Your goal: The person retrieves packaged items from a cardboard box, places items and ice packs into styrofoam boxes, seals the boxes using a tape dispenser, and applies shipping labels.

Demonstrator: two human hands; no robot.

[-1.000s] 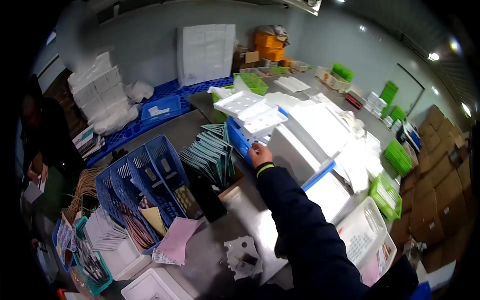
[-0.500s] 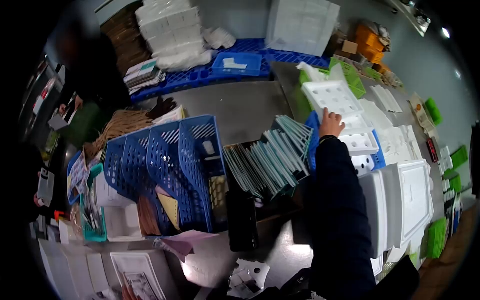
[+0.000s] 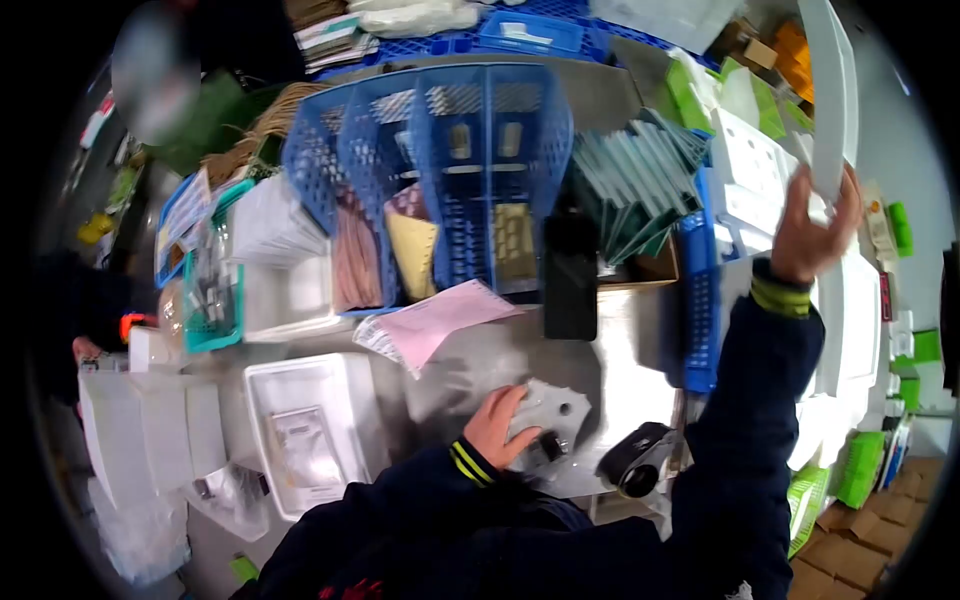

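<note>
Your right hand [image 3: 812, 232] is up high, gripping a white foam tray [image 3: 828, 90] by its lower edge. Your left hand [image 3: 497, 428] lies flat on a holed white sheet [image 3: 556, 412] on the steel table [image 3: 630, 330], below the blue file racks [image 3: 450, 170].

The table [image 3: 640, 330] is bare metal, smooth with a dull sheen. On it, under the left hand [image 3: 497, 425], lies a matt grey perforated sheet [image 3: 555, 410], stiff like card or foam. Behind it stands a blue slotted plastic file rack [image 3: 440, 150], pink paper [image 3: 440, 320] at its foot. The right hand [image 3: 810, 235] grips a matt white foam panel [image 3: 830, 90].
</note>
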